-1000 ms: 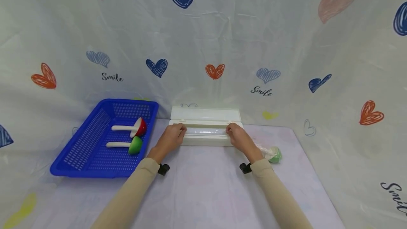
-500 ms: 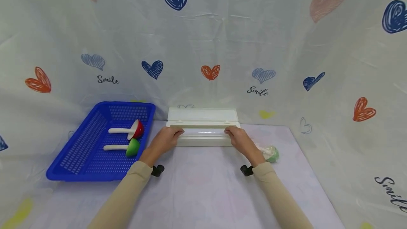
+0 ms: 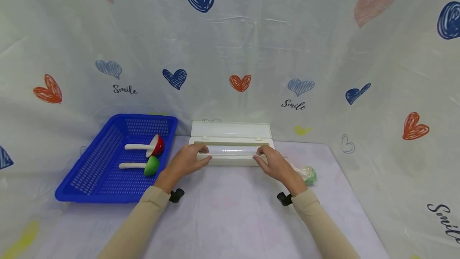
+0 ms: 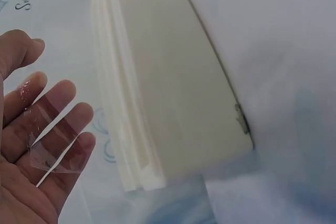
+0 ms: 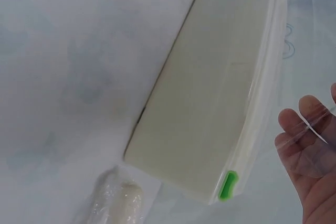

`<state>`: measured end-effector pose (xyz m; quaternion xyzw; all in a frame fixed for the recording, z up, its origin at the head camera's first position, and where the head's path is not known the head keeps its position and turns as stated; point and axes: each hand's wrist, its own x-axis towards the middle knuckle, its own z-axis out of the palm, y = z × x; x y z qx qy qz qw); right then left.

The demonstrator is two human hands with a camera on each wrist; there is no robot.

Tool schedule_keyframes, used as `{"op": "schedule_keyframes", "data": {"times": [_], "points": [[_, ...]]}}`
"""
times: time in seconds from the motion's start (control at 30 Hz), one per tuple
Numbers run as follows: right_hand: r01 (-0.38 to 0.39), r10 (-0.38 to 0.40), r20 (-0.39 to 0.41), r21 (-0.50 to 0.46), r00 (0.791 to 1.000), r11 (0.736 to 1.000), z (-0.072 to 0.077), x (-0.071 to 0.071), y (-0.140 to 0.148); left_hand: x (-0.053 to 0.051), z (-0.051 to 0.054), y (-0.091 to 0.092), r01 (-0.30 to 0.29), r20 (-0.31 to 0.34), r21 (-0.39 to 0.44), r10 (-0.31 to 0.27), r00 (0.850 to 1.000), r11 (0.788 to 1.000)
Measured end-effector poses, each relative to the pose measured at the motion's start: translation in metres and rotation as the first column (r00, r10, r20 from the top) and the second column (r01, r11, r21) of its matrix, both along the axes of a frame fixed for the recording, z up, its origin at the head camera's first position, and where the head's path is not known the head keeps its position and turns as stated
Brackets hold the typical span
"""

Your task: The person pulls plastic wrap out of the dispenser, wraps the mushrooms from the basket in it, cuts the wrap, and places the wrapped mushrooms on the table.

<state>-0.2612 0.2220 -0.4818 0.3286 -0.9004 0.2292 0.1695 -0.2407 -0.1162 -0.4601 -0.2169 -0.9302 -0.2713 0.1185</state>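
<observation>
A blue basket (image 3: 95, 200) holds two toy mushrooms (image 3: 151, 166). The left hand (image 3: 184, 161), thumb and fingers apart, meets clear film (image 4: 55, 156) by the open white box (image 3: 233, 163); the right hand (image 3: 277, 166) matches (a wrapped bundle (image 3: 310, 175) lies beyond). Freeing the film's edge seems in hand; next likely calls for an even pinch.

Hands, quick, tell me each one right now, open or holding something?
Left hand: open, clear film across its palm side.
Right hand: open, clear film across its palm side too.
</observation>
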Motion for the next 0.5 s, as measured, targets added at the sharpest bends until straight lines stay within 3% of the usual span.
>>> {"op": "schedule_keyframes", "data": {"times": [0.5], "points": [[-0.029,0.030,-0.049,0.024,0.998,0.999,0.006,0.025,0.007,0.025,0.010,0.001,0.067,-0.101,0.020,-0.064,0.993,0.998]]}}
